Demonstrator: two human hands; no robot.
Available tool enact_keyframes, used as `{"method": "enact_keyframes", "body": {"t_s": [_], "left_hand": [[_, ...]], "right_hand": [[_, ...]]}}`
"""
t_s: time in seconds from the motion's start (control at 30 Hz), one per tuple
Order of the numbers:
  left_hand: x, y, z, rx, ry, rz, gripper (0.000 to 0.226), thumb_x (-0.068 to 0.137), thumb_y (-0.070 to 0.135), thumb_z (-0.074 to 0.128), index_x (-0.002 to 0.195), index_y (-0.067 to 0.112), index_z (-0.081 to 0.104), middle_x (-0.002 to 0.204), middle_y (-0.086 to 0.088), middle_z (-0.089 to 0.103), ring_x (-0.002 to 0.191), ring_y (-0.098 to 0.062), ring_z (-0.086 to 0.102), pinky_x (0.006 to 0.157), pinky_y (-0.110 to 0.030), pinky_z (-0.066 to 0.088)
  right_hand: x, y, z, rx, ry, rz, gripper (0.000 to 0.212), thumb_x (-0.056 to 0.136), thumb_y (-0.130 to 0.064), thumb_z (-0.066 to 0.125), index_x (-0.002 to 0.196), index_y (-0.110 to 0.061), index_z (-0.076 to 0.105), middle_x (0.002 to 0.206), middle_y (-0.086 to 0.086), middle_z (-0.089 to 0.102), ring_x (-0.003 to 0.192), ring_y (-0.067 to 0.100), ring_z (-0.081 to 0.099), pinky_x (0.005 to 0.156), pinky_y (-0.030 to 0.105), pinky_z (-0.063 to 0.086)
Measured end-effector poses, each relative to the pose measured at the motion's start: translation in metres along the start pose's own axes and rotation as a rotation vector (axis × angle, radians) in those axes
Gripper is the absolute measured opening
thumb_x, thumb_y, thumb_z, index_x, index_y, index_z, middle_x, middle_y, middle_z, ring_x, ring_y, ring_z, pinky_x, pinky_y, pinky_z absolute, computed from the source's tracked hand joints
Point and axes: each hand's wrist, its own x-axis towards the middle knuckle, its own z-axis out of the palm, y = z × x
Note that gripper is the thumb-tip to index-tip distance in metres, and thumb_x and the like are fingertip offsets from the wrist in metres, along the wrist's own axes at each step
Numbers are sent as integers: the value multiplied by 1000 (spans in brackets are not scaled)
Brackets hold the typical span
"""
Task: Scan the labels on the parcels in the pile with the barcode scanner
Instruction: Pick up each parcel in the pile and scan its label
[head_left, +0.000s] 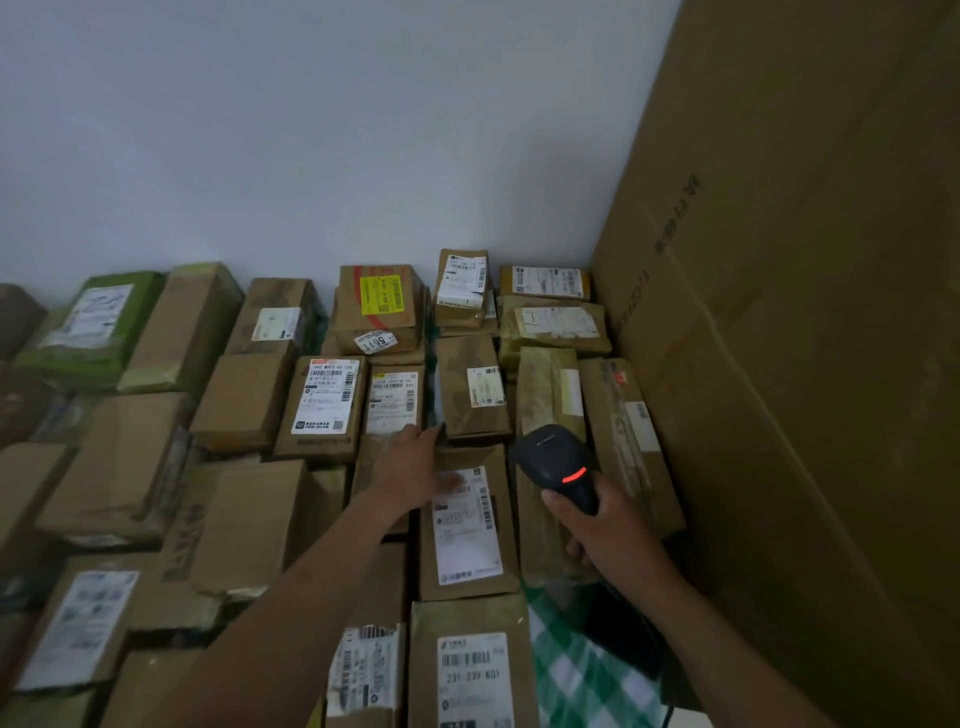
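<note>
A pile of brown cardboard parcels (244, 525) with white labels fills the lower half of the head view. My right hand (605, 525) grips a black barcode scanner (558, 462) with a glowing red strip; its head points forward and down over the parcels at the right. My left hand (413, 465) reaches forward with straight fingers and rests on the upper left part of a long brown parcel (467, 535), beside its white label (467, 525). Just beyond its fingertips lies a small parcel (392, 400) with a barcode label.
A tall cardboard sheet (810, 332) stands along the right side. A plain white wall (311, 145) rises behind the pile. A box with a yellow label (382, 296) sits at the back. Green-checked cloth (576, 665) shows at bottom right.
</note>
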Motion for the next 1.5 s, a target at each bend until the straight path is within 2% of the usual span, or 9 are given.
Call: {"method": "enact_keyframes", "body": {"t_s": [0.23,0.33,0.47,0.6,0.8,1.07,1.2,1.3,1.5], "left_hand": [[-19,-1,3,-176,-131,25,48,83,32,77,127,22,61,120,-1,40,125,-18,40,97,-21,36],[-23,2,0,-291,-180,18,39,80,28,80,112,20,59,97,12,45,94,-5,52,75,-19,44],[-22,-1,-7,-428,-243,13,34,71,31,84,93,24,58,95,4,63,91,-17,63,82,-37,56],[-29,-8,-13,-453,-313,-41,49,73,26,84,113,26,56,110,7,60,101,-11,61,86,-28,52],[-42,-8,-22,-524,-331,-11,43,74,26,85,108,29,61,111,4,63,100,-11,63,87,-29,53],[-68,-13,-25,-788,-73,-102,46,77,21,82,114,37,59,118,6,57,106,-16,59,94,-36,51],[-69,-18,-47,-941,96,-175,44,82,19,78,120,31,59,116,0,61,102,-22,64,85,-36,55],[-65,-22,-63,-984,162,-192,45,81,23,79,121,29,60,120,-4,61,104,-24,64,93,-41,53],[-62,-16,-91,-984,201,-197,54,72,38,83,119,34,56,121,-4,63,103,-24,65,91,-45,53]], "right_hand": [[0,7,-4,35,85,-24,13,89,-36,68,84,-30,57,64,-4,58,62,14,59,58,25,42],[-2,8,-5,50,91,-14,14,89,-35,68,86,-25,58,65,-1,59,57,15,60,53,25,44],[-5,7,-5,35,73,-12,13,90,-34,67,89,-25,58,66,0,59,55,12,60,48,18,42],[-7,2,-5,6,42,-21,12,90,-34,67,88,-33,56,69,-3,60,56,11,60,46,15,41],[-10,-1,-7,-3,23,5,12,91,-34,66,92,-26,57,67,-3,58,53,8,56,43,11,39],[-20,-9,-15,8,15,-18,18,91,-36,66,99,-20,60,65,0,58,49,11,55,46,18,41],[-29,-19,-20,47,-15,-43,18,89,-37,67,83,-23,59,61,0,58,49,14,53,53,28,44],[-38,-31,-24,42,-64,-67,24,89,-38,68,73,-23,58,54,-3,57,45,12,52,53,30,44],[-57,-58,-32,29,-177,-135,14,91,-35,66,88,-22,62,65,13,58,47,18,52,49,30,45]]}}
